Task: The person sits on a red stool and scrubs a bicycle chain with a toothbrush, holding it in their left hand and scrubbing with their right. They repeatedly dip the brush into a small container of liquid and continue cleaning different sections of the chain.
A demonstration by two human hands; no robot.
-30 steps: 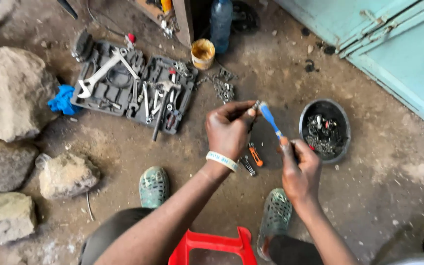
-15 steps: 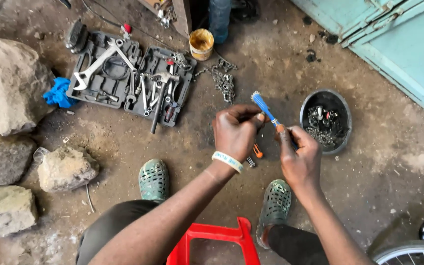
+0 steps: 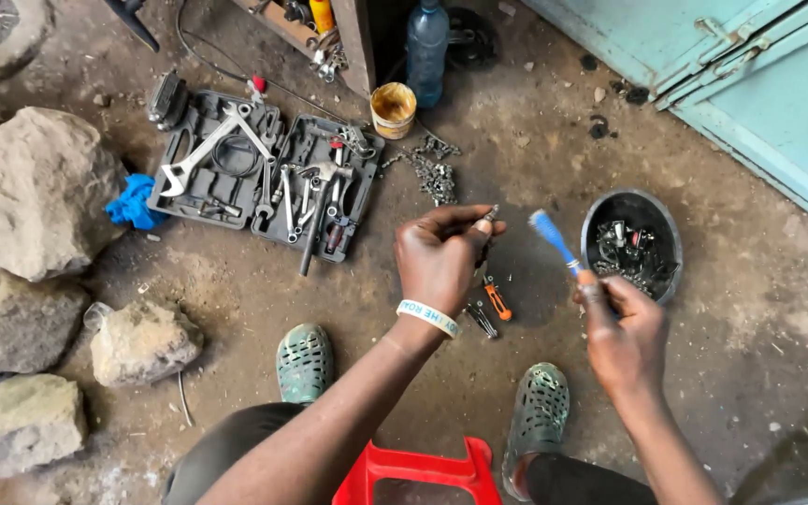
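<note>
With the small metal part point(image 3: 489, 217), seemingly a bolt, pinched in the left hand point(image 3: 441, 262), the blue brush point(image 3: 554, 239) clamped by the right hand point(image 3: 621, 323) is best stroked over the black bowl point(image 3: 600, 217).

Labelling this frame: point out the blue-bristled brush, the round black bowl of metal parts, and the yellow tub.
blue-bristled brush point(image 3: 548, 230), head view, on the bristles.
round black bowl point(image 3: 610, 202), head view, on its rim.
yellow tub point(image 3: 393, 111), head view, on its side.

— What sits pinched in our left hand point(image 3: 441, 262)? Too small to tell.
— And beyond the tool case point(image 3: 264, 178), the blue bottle point(image 3: 426, 42) loses its cap at the edge.
</note>
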